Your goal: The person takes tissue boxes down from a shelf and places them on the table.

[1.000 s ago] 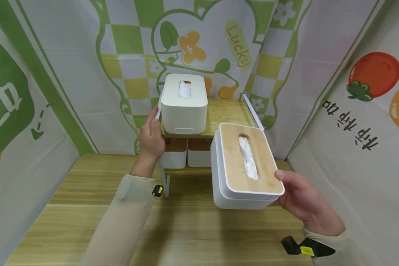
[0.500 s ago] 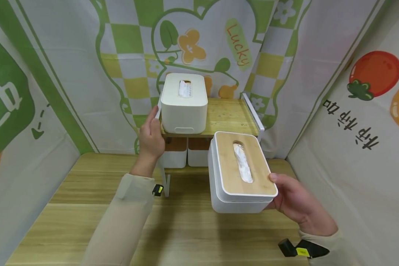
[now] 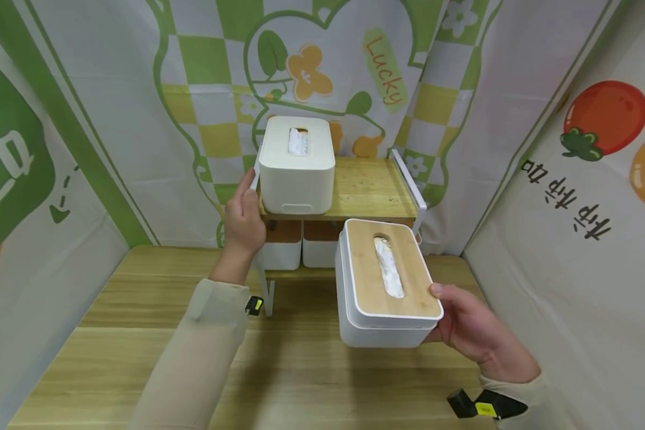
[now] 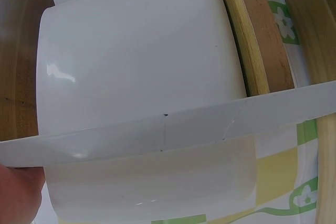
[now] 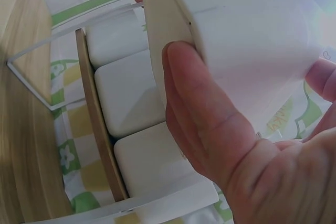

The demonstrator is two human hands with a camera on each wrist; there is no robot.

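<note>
My right hand [image 3: 475, 334] holds a white tissue box [image 3: 357, 337] with a bamboo lid by its right front corner. The thumb lies on the lid's edge, and the fingers [image 5: 194, 87] support the underside. This box is tilted, raised in front of the shelf, with white tissue showing in its slot. A cream tissue box [image 3: 297, 190] stands on the left half of the wooden two-tier shelf [image 3: 373, 185]. Beside it, my left hand [image 3: 244, 233] rests at the shelf's white side frame [image 4: 262, 111], index finger and thumb fairly straight; its other fingers are hidden.
White boxes with brown tops, such as the left one [image 3: 282, 255], sit on the lower tier. A raised white rail [image 3: 408, 179] edges the top tier's right side. The shelf stands on a wood-grain table [image 3: 301, 382], with printed cloth walls [image 3: 204, 65] around it.
My right hand has brought the bamboo-lidded tissue box down and slightly left, away from the top tier. My left hand and the cream tissue box have stayed in place.
</note>
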